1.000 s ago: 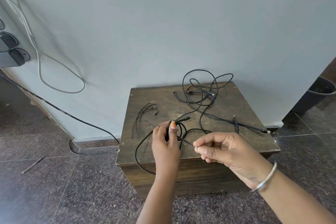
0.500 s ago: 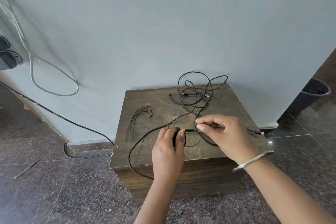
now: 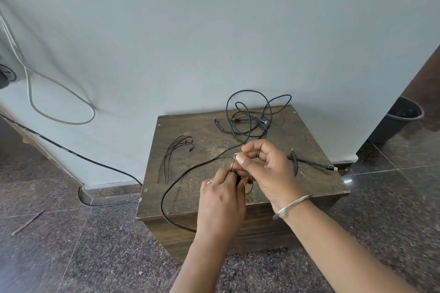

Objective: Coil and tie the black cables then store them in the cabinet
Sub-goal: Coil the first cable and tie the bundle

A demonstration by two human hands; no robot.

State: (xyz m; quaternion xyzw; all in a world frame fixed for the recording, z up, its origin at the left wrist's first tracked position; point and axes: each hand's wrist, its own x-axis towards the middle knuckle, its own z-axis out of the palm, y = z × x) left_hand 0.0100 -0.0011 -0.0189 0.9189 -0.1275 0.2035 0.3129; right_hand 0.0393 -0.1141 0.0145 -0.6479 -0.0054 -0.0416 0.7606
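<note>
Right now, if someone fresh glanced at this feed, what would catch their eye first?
Both hands meet over the front of the wooden cabinet: the left hand grips a small bundle of black cable, while the right hand pinches a thin tie above it. Behind them, a loose tangle of black cables sprawls at the cabinet's back edge against the wall, and a bunch of spare ties lies on its left side.

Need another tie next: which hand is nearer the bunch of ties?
Left. The left hand is just right of the ties; the right hand is farther right.
</note>
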